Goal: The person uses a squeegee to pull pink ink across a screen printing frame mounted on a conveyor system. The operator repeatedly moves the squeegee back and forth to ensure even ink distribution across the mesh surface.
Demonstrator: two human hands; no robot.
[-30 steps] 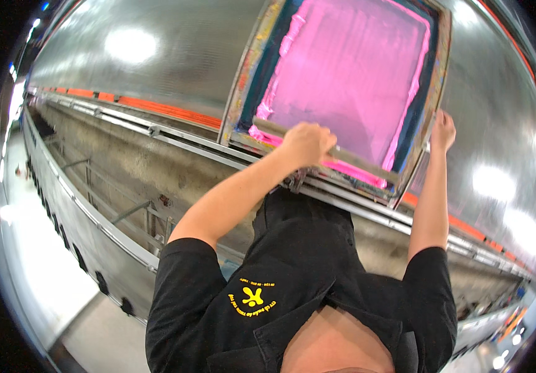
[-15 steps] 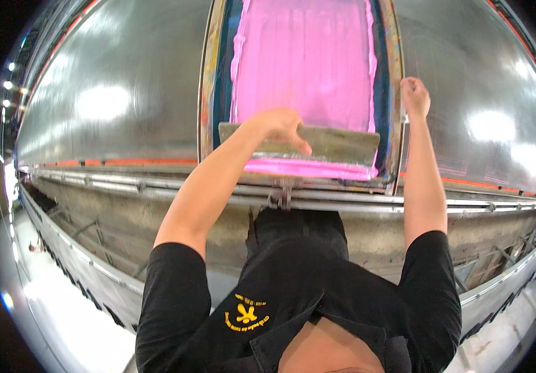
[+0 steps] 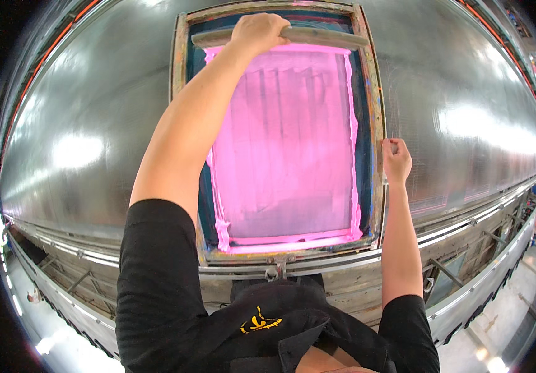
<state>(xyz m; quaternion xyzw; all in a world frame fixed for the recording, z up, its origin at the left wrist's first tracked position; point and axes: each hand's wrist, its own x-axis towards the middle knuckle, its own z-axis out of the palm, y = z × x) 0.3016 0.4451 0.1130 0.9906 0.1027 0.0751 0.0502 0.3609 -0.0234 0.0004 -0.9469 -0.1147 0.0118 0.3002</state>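
A screen-printing frame (image 3: 377, 118) with a worn, paint-stained rim lies in front of me. Pink ink (image 3: 286, 143) coats its mesh, thicker in ridges along both sides and at the near end. My left hand (image 3: 260, 32) grips a long squeegee (image 3: 324, 38) laid crosswise near the far end of the frame. The squeegee's lower edge meets the ink; some of its bar is hidden behind my fingers. At the frame's right side, my right hand (image 3: 397, 160) is closed, with fingertips pinched on the outer edge.
A shiny metal table (image 3: 87, 118) stretches left and right beneath the frame. Along its near edge run metal rails (image 3: 336, 264), with a small clamp or bracket (image 3: 276, 270) at the frame's near end. Orange strips line the table's far sides.
My left hand has pushed the squeegee from the near end to the far end, uncovering the near part of the inked mesh. My right hand stays by the frame's right edge.
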